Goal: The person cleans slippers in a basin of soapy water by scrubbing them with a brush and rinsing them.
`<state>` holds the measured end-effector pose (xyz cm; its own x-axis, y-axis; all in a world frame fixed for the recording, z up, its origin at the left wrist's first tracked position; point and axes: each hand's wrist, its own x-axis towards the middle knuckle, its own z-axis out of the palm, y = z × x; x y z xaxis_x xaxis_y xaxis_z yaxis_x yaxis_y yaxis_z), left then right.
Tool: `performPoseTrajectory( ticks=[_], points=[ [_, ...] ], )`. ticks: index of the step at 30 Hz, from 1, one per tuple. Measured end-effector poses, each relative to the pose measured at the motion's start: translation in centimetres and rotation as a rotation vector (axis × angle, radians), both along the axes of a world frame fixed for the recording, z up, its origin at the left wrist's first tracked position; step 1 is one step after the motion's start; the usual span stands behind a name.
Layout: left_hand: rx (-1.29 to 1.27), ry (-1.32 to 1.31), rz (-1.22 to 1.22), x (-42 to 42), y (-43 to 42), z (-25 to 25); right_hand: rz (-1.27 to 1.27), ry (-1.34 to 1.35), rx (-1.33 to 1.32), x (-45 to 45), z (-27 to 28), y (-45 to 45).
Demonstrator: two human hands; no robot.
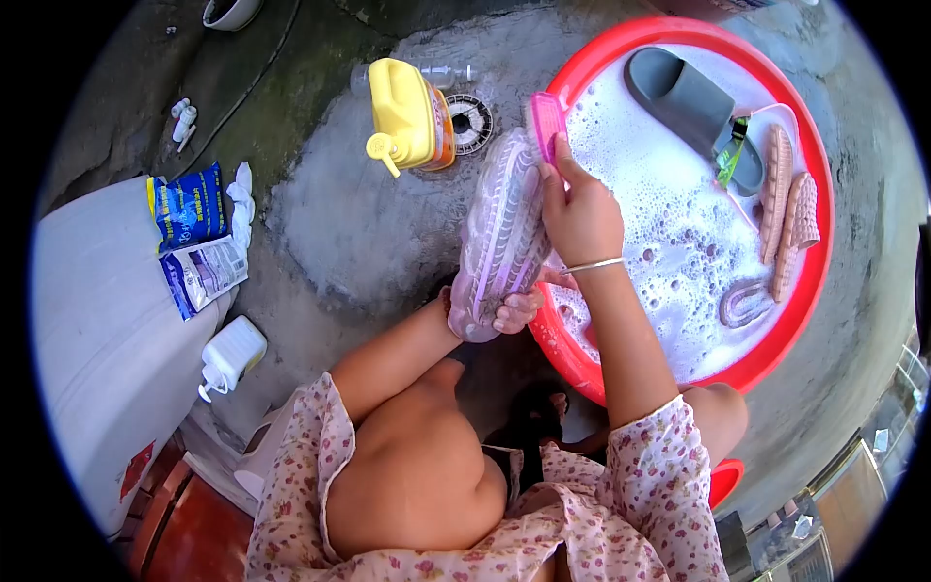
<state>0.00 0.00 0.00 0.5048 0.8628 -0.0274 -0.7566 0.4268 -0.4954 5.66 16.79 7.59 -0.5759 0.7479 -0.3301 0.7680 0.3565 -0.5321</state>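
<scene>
My left hand [519, 310] is closed around one end of a shoe [499, 228], whose ridged, pale purple and white sole faces up toward me. In my right hand [584, 211] I grip a pink scrubbing brush [549, 116], its bristles against the far end of the sole. Both hands are at the left rim of a red basin [819, 223] full of foamy water. Inside it a dark grey slipper [679, 97] lies half out of the suds. Pinkish-brown shoe soles [776, 194] stick out of the foam by the right wall.
A yellow jug [412, 116] with a pump spout stands beyond the shoe, next to a round floor drain [469, 124]. On the left are a blue packet [189, 209], a white-purple packet [206, 272] and a white pump bottle [233, 354]. A dark hose [254, 87] runs along the floor.
</scene>
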Motion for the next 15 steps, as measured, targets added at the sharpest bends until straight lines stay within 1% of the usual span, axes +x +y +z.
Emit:
performPoseTrajectory(
  ticks=[2, 3, 5, 6, 7, 9, 10, 11, 12, 13, 15],
  points=[
    [-0.103, 0.144, -0.008, -0.5, 0.8, 1.1, -0.196, 0.266, -0.184, 1.6, -2.7, 1.2],
    [-0.086, 0.236, -0.018, 1.3, 2.4, 1.4, -0.324, 0.257, -0.21, 4.5, -0.8, 2.2],
    [-0.158, 0.586, -0.015, 0.7, 3.3, 0.6, -0.562, 0.396, -0.38, 8.1, 0.2, 0.9],
    [-0.362, 0.984, 0.012, 0.1, 5.7, 4.8, -0.638, 0.451, -0.4, 9.6, 0.3, 0.3],
    [-0.493, 1.117, 0.059, 1.5, 7.3, 3.9, -0.719, 0.49, -0.412, 11.3, 0.8, 0.1],
    [-0.375, 1.331, 0.098, 2.7, 9.6, 3.4, -0.833, 0.448, -0.384, 13.2, 2.5, -0.2],
    [-0.268, 1.618, -0.017, 3.2, 10.5, 1.9, -0.838, 0.449, -0.37, 14.5, 1.7, -0.2],
    [-0.197, 1.643, -0.141, 4.0, 11.2, -1.1, -0.836, 0.438, -0.34, 15.1, 1.2, -0.3],
    [-0.119, 1.755, -0.182, 4.8, 11.9, -3.6, -0.817, 0.414, -0.294, 16.2, -0.2, -0.3],
    [-0.038, 1.867, -0.22, 5.1, 12.7, -5.0, -0.798, 0.39, -0.248, 17.1, -2.1, -0.3],
    [-0.007, 2.231, -0.445, 3.9, 15.2, -3.7, -0.805, 0.301, -0.205, 18.0, -4.5, -0.3]
  ],
)
